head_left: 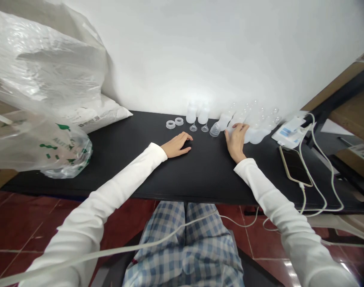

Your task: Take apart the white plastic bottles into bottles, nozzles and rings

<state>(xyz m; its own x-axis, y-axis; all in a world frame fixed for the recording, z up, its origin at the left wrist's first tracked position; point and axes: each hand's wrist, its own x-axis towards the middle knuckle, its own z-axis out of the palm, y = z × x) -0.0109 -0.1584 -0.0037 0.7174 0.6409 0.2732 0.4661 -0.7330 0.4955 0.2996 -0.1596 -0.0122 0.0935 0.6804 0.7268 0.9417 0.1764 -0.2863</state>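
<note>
My left hand (177,145) rests on the black table, thumb and fingers apart, holding nothing. Beyond it lie two clear collar rings (170,124). Two frosted baby bottles (191,114) stand against the wall, with two clear bottle nipples (193,127) in front of them. A transparent dome cap (214,130) lies tilted to the left of my right hand (237,141). That hand curls its thumb and fingers round a whitish baby bottle (230,128) at the front of a cluster; the grip is partly hidden. Several more bottles with clear domed tops (255,113) crowd behind and beside it.
Large plastic bags (65,147) bulge over the table's left end. At the right are a white packet (290,132), a phone (295,165) on a charging cable (303,199), and cardboard boxes (357,163). Another cable (110,252) crosses above my lap.
</note>
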